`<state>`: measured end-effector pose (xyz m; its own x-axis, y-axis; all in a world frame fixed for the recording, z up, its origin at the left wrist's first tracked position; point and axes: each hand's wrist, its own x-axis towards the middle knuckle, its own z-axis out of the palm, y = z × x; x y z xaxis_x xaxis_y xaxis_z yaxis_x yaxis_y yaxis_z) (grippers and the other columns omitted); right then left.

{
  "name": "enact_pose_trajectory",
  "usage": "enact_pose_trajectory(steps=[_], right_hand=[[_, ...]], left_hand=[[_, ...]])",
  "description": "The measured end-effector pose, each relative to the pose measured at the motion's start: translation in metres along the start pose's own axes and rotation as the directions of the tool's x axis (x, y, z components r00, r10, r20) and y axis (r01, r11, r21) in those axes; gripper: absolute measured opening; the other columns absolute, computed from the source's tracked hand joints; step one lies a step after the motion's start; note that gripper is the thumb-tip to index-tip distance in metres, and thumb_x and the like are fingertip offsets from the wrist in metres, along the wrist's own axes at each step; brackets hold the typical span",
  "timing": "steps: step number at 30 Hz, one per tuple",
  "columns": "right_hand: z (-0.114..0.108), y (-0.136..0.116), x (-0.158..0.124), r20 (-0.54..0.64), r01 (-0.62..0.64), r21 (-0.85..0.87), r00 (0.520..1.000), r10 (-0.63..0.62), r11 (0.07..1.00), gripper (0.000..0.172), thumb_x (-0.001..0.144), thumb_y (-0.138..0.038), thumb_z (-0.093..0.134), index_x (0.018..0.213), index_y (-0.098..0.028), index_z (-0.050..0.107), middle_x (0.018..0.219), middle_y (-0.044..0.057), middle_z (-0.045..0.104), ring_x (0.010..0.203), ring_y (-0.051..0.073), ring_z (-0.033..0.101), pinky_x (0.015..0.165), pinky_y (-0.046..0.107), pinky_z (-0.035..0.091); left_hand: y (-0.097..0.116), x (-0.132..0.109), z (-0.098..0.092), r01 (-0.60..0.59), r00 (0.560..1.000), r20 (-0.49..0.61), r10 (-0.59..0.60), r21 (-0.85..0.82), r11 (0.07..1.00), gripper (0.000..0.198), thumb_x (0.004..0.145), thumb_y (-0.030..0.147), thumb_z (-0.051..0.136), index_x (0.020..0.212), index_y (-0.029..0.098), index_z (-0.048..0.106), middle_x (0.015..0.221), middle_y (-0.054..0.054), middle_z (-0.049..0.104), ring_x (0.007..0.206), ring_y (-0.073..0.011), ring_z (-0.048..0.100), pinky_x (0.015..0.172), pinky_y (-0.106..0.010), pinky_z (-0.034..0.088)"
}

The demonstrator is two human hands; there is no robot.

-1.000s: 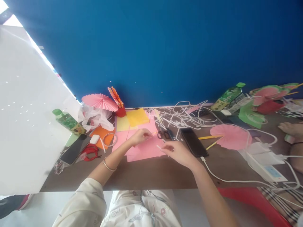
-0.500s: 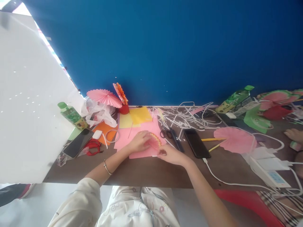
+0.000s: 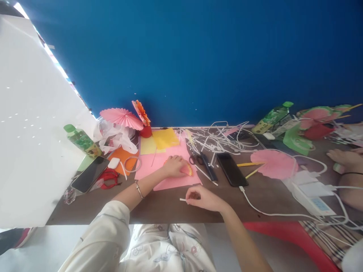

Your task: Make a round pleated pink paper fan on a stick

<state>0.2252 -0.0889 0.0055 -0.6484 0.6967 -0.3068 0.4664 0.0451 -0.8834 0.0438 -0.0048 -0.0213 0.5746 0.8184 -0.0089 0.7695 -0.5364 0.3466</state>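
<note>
My left hand lies curved over a pink pleated paper fan with a yellow-orange edge, holding it down on pink sheets of paper. The palm and fingers cover most of the fan. Lower and to the right, near the table's front edge, my right hand pinches a short white strip between thumb and fingertips. Dark-handled scissors and a dark blue stick-like tool lie just right of the pink sheets. Yellow sheets overlap the pink ones at the back.
A black phone on a white cable and a pink fan on yellow sticks lie to the right, near a power strip. Shredded white strips spread behind. Left are a green bottle, another phone and red pliers. Another person's hand rests at far right.
My right hand has come away from the fan toward the table's front edge, a white strip now showing in its fingers. My left hand has spread further over the fan, and the view has shifted slightly.
</note>
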Motion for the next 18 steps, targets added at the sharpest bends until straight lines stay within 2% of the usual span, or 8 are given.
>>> enact_pose_trajectory(steps=[2,5,7,9,11,14,16,18], right_hand=[[0.002,0.003,-0.004,-0.017,-0.001,0.006,1.0,0.002,1.0,0.017,0.071,-0.036,0.06,0.072,-0.019,0.065,0.072,0.003,0.065,0.068,0.018,0.058,0.064,0.029,0.046],[0.003,0.006,-0.006,-0.036,-0.001,0.01,0.999,0.002,1.0,0.018,0.072,-0.036,0.06,0.071,-0.018,0.064,0.069,0.002,0.064,0.066,0.017,0.058,0.064,0.029,0.045],[0.002,0.007,-0.006,-0.064,0.003,0.02,0.998,-0.002,1.0,0.02,0.073,-0.037,0.059,0.071,-0.018,0.063,0.07,0.002,0.063,0.068,0.017,0.057,0.064,0.028,0.045],[-0.002,0.006,-0.004,-0.111,0.013,0.039,0.994,-0.008,0.999,0.023,0.074,-0.039,0.059,0.071,-0.017,0.063,0.07,0.002,0.062,0.068,0.017,0.057,0.065,0.028,0.044],[-0.007,0.003,-0.003,-0.181,0.019,0.073,0.984,-0.006,0.997,0.026,0.074,-0.042,0.059,0.072,-0.017,0.062,0.071,0.002,0.062,0.069,0.017,0.058,0.066,0.028,0.044],[-0.017,-0.005,0.001,-0.273,0.034,0.167,0.962,0.013,0.985,0.03,0.072,-0.046,0.06,0.073,-0.016,0.062,0.073,0.003,0.062,0.072,0.018,0.059,0.068,0.029,0.044],[-0.023,-0.014,0.003,-0.317,0.059,0.204,0.948,0.009,0.977,0.03,0.071,-0.047,0.062,0.072,-0.016,0.061,0.073,0.003,0.062,0.073,0.018,0.06,0.07,0.029,0.045],[-0.029,-0.025,0.005,-0.343,0.08,0.186,0.939,-0.012,0.979,0.031,0.07,-0.047,0.063,0.071,-0.016,0.061,0.071,0.003,0.061,0.07,0.017,0.059,0.068,0.029,0.045]], left_hand=[[0.0,0.008,-0.002,0.065,0.998,0.016,-0.065,-0.026,0.998,0.05,0.068,0.048,0.059,0.109,0.018,0.054,0.112,-0.014,0.052,0.109,-0.0327,0.043,0.09,-0.05,0.033],[-0.003,0.017,-0.003,0.142,0.99,0.002,-0.144,-0.182,0.973,0.042,0.062,0.041,0.065,0.093,0.013,0.059,0.099,-0.014,0.056,0.099,-0.0322,0.049,0.085,-0.046,0.037],[-0.005,0.02,-0.004,0.154,0.987,-0.007,-0.163,-0.29,0.945,0.033,0.063,0.035,0.065,0.088,0.013,0.06,0.091,-0.011,0.058,0.092,-0.0274,0.052,0.081,-0.039,0.041],[-0.007,0.019,-0.004,0.149,0.983,-0.038,-0.177,-0.384,0.911,0.031,0.069,0.033,0.061,0.092,0.013,0.057,0.09,-0.008,0.058,0.085,-0.0204,0.054,0.076,-0.032,0.043],[-0.007,0.015,-0.005,0.142,0.972,-0.085,-0.219,-0.53,0.836,0.034,0.072,0.035,0.059,0.097,0.013,0.053,0.091,-0.006,0.057,0.079,-0.0151,0.053,0.072,-0.027,0.044],[-0.003,0.003,-0.011,0.093,0.944,-0.135,-0.3,-0.765,0.638,0.035,0.069,0.038,0.063,0.091,0.013,0.05,0.087,-0.004,0.054,0.075,-0.0119,0.051,0.069,-0.025,0.043],[0.003,-0.005,-0.02,0.04,0.946,-0.141,-0.291,-0.842,0.538,0.03,0.071,0.035,0.062,0.088,0.014,0.049,0.085,-0.002,0.053,0.075,-0.0112,0.051,0.069,-0.024,0.042],[0.01,-0.014,-0.031,0.0,0.959,-0.136,-0.247,-0.876,0.482,0.025,0.075,0.033,0.058,0.088,0.014,0.049,0.083,-0.002,0.052,0.075,-0.011,0.051,0.069,-0.024,0.042]])
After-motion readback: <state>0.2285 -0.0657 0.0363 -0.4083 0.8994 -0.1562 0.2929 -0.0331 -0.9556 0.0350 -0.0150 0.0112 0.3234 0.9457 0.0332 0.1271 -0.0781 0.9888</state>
